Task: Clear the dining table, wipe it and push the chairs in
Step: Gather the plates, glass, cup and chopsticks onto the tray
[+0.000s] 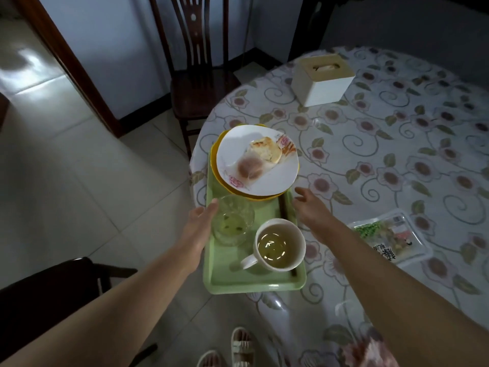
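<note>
i see the green tray [238,283] between my left hand [197,223] and right hand [311,207], both open at its long sides; its long axis runs away from me.

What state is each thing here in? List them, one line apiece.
Tray: loaded, overhanging the table edge.
Plates: stacked, food left on top.
Glass: upright, nearly empty.
Mug: upright, partly full.
Tissue box: upright, on the table.
Food pack: flat on the table.
Left hand: open, at tray's side.
Right hand: open, at tray's other side.
</note>
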`<state>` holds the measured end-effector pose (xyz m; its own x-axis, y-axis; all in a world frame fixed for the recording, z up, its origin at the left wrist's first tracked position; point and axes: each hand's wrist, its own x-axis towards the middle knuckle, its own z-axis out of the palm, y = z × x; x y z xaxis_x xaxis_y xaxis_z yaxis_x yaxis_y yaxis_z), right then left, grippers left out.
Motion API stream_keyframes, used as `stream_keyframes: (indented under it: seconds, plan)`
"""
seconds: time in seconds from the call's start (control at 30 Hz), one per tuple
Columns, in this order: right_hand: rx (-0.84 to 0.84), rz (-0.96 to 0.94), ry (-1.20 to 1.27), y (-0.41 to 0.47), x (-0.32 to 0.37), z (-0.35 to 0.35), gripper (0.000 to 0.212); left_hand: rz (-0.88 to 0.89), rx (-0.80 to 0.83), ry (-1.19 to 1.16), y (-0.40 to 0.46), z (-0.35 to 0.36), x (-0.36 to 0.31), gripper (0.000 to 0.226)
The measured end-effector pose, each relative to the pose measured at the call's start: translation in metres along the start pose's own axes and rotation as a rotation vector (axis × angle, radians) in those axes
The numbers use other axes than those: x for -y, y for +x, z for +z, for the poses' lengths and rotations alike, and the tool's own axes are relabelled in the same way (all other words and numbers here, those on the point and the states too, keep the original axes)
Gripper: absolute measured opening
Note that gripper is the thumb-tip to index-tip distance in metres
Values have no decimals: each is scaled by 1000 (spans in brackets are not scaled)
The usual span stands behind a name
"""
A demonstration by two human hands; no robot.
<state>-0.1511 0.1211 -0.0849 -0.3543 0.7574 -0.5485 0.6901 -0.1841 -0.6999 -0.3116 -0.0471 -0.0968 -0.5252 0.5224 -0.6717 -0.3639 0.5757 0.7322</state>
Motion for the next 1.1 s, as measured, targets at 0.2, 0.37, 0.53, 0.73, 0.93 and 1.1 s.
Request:
stream_keyframes:
  seconds: [0.2, 0.37, 0.53, 0.73, 0.93, 1.1]
  plan:
    - [-13, 35, 17, 21, -2, 11, 40, 4, -3, -91, 4, 12, -10, 54]
    - [-77, 62, 19, 36, -7, 22, 27, 32, 66, -164, 7, 16, -10, 38]
    - [-72, 56, 202, 32, 1, 25, 52, 60, 163, -262, 11, 13, -11, 48]
    - [-43, 78, 500, 38, -7, 25, 47, 43, 122, -344, 24, 14, -12, 45]
    - [76, 54, 738, 27, -8, 20, 39, 40, 130, -414, 27, 15, -15, 50]
    - [97, 52, 704, 33, -11, 23, 73, -76, 116, -355, 42, 10, -24, 87]
